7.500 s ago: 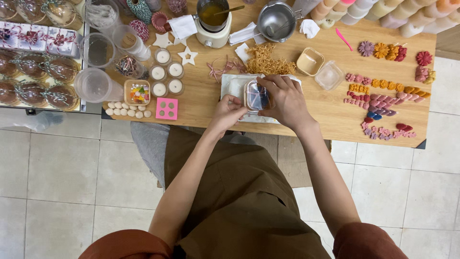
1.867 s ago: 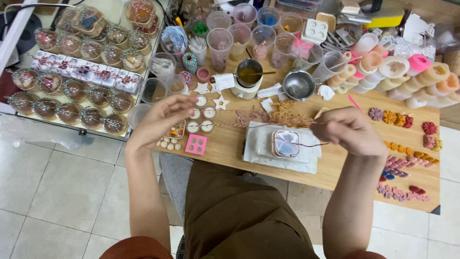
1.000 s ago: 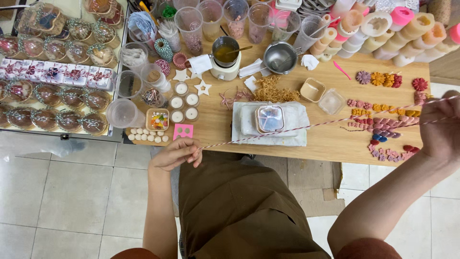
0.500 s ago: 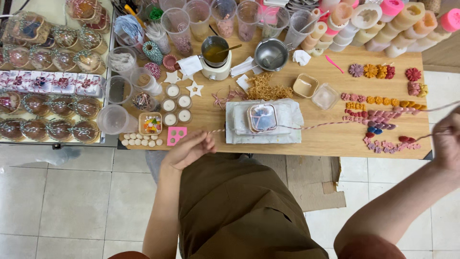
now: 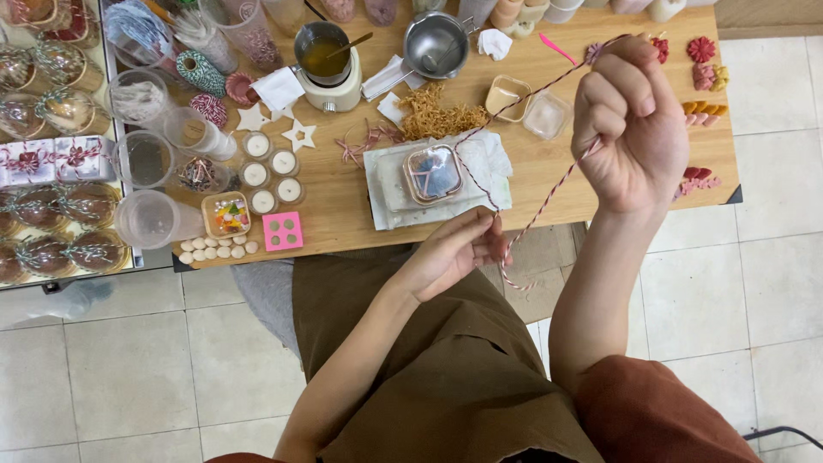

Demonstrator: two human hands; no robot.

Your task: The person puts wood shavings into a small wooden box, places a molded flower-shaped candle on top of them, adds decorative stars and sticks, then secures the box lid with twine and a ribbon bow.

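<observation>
Red-and-white striped twine [image 5: 549,193] runs between a person's two bare hands, seen from above over a wooden table [image 5: 549,163]. Raised above the table's right part, the right hand [image 5: 630,129] is curled into a loose fist with the twine gripped inside it. Just off the table's near edge, the left hand [image 5: 454,253] pinches the twine between thumb and fingertips, a short end dangling below. From there the twine leads up to a small clear box [image 5: 433,171] with blue pieces inside, resting on a white cloth [image 5: 489,163] at the table's middle. Behind the cloth on the table stand a small metal pan [image 5: 437,43] and a wax melting pot [image 5: 327,56].
</observation>
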